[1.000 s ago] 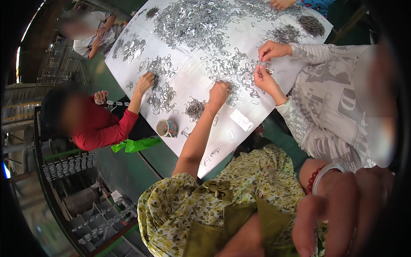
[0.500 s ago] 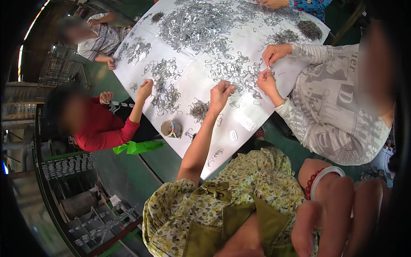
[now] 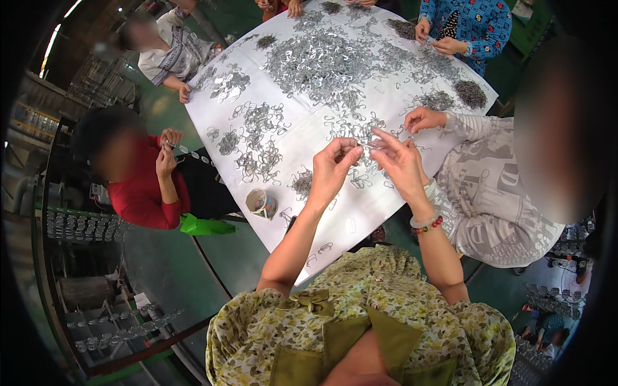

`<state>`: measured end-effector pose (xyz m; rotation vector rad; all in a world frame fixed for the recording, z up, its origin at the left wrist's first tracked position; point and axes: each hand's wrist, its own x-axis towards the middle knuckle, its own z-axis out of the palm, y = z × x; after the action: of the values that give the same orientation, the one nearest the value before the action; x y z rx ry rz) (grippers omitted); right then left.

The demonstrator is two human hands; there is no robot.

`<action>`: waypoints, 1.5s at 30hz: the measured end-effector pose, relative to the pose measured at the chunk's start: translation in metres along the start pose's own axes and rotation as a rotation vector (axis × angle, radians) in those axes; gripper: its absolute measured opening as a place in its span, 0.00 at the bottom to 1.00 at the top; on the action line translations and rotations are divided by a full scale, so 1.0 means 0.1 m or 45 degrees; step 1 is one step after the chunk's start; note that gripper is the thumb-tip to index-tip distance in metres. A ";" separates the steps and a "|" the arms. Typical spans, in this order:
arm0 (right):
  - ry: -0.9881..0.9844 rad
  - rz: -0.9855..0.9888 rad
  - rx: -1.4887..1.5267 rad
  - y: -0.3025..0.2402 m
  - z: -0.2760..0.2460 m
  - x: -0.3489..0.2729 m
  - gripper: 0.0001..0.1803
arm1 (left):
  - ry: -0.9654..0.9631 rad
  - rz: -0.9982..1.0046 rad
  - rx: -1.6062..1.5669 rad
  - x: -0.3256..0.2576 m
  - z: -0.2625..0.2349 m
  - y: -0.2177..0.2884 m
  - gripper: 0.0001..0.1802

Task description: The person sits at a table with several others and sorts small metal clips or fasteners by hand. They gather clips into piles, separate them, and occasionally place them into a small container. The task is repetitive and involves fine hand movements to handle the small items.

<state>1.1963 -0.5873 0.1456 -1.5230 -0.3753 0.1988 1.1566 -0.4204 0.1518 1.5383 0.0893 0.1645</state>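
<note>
Small metal clip [image 3: 368, 145], silvery and thin, held in the air between both raised hands above the near part of the table, over the white sheet [image 3: 335, 212] that covers it. The left hand [image 3: 336, 168] pinches one end of the clip between thumb and fingertips; the right hand [image 3: 400, 164] meets it from the other side, its fingers extended and closed on the same piece. The exact shape of the clip is too small to tell. A beaded bracelet [image 3: 427, 223] circles the right wrist.

Below the hands, loose wire clips [image 3: 302, 183] lie scattered on the sheet; a much denser heap of clips [image 3: 318, 61] fills the middle and far part of the table. A paper cup [image 3: 261, 203] lies on its side close to the near left edge of the sheet, and a green bag [image 3: 205, 226] lies on the floor just off that edge.

Other people sit around the table: a person in a red top [image 3: 143, 199] at the left edge, hands raised together; a person in a grey patterned top [image 3: 489, 193] at the right, one hand [image 3: 423, 119] resting on the sheet; a person in a blue patterned top [image 3: 470, 22] at the far right corner.
</note>
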 end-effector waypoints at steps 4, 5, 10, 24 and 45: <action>0.031 0.008 0.297 0.10 0.07 0.03 0.15 | 0.047 0.013 0.083 -0.09 0.02 0.06 0.13; 0.026 -0.027 0.300 0.10 0.07 0.03 0.14 | 0.040 0.000 0.066 -0.10 0.01 0.06 0.12; 0.013 -0.036 0.384 0.06 0.02 0.00 0.10 | -0.110 -0.083 -0.061 -0.14 -0.07 -0.01 0.10; -0.177 0.091 0.365 0.18 -0.18 -0.04 0.09 | -0.263 -0.365 -0.177 -0.18 -0.17 -0.02 0.11; -0.416 0.226 0.108 -0.44 -0.22 -0.14 0.06 | -0.283 -0.318 -0.582 -0.51 -0.05 -0.18 0.09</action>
<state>1.1866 -0.6146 0.1871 -1.4413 -0.4835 0.6005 1.1062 -0.4242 0.1309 1.0698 0.0614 -0.1761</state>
